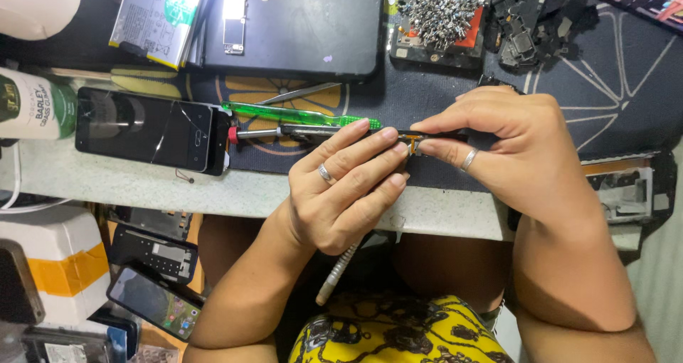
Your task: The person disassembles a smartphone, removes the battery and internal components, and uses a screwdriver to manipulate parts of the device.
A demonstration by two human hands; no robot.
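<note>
- The desk [142, 185] carries a dark patterned mat, and the work sits at its near edge, above the person's lap.
- Step in hand, as I judge it: fine handling of a small dark phone part [413, 141], pinched between both hands just above the mat.
- The next move seems to call for a steady, light pinch and small fingertip motions, since the part is thin and mostly hidden under the fingers.
- Left hand [348, 185]: fingers stretched flat and close together, tips resting on the part; a ring shows.
- Right hand [512, 139]: arched over, thumb and forefinger closed narrowly on the part's end.
- A cracked black phone [146, 130] lies well to the left.
- A green-handled tool [299, 114] and a red-tipped screwdriver [274, 131] lie just beside the left fingertips.
</note>
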